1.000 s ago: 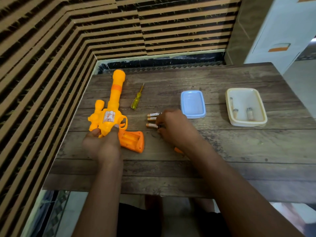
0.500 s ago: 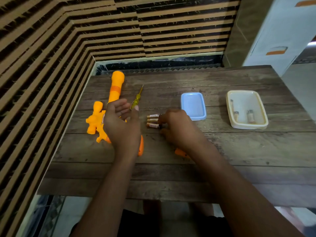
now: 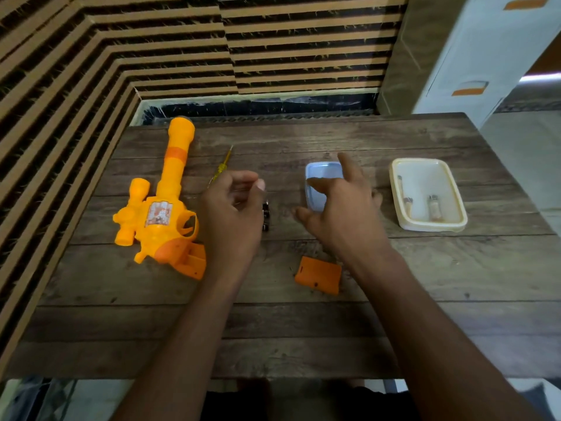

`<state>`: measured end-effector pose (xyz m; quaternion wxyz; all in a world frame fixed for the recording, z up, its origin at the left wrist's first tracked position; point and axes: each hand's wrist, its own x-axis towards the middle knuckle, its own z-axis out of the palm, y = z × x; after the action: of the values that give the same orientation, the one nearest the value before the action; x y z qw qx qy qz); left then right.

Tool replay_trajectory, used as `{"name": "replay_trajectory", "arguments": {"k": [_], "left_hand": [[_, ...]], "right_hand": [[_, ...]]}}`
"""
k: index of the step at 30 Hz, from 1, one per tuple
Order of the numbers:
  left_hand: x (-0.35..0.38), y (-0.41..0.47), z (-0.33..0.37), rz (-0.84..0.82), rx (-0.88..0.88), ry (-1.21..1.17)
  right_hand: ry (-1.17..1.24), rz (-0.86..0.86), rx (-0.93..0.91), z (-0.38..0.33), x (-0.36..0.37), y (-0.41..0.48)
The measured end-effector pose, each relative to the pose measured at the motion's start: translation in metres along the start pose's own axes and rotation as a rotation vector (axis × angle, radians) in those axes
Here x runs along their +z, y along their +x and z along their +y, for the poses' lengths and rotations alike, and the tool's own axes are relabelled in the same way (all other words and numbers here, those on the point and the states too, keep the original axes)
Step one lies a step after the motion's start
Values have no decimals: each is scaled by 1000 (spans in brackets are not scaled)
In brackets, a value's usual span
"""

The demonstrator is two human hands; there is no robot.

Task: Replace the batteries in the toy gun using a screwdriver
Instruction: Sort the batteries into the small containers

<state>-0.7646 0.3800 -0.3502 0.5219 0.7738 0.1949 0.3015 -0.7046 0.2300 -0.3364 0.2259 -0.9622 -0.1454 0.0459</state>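
The yellow-orange toy gun (image 3: 161,214) lies on the wooden table (image 3: 303,329) at the left, with its orange grip's battery bay facing up. My left hand (image 3: 233,220) hovers just right of the gun with loosely curled fingers and holds nothing that I can see. It hides most of the loose batteries (image 3: 266,214); only their dark ends show. My right hand (image 3: 343,217) is raised with fingers spread, in front of the blue lid (image 3: 315,174). The orange battery cover (image 3: 318,275) lies near my right wrist. A yellow screwdriver (image 3: 221,169) lies behind my left hand.
A cream tray (image 3: 455,192) at the right holds a few batteries. Slatted walls close in the table's left side and back. A white cabinet (image 3: 485,56) stands beyond the far right corner.
My left hand left the gun and moved right, over the loose batteries. My right hand let go of the batteries, lifted and spread its fingers, uncovering the orange cover.
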Motion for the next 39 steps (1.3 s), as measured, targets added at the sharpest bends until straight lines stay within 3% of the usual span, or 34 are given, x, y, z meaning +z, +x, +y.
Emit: {"name": "replay_trajectory", "arguments": {"k": [10,15,18,25,31,39], "left_hand": [[5,-4,4,-135,-25,-112],[7,-3,18,-285,-287,-567],[7,-2,22,-311,-348,-684],[2,3,18,-330,-316,-785],[-1,6,21,-277,-365,-776],[-4,9,19,-228,-351,-684]], "right_hand": [[412,265,-63,-3,-3,1],[563,423,-366,-16,2,-4],[617,465,-456,-22,5,-5],[812,354,-489,-29,13,-10],[855,397,-353,-35,19,-11],[1175,212,-286,-34,17,-7]]}}
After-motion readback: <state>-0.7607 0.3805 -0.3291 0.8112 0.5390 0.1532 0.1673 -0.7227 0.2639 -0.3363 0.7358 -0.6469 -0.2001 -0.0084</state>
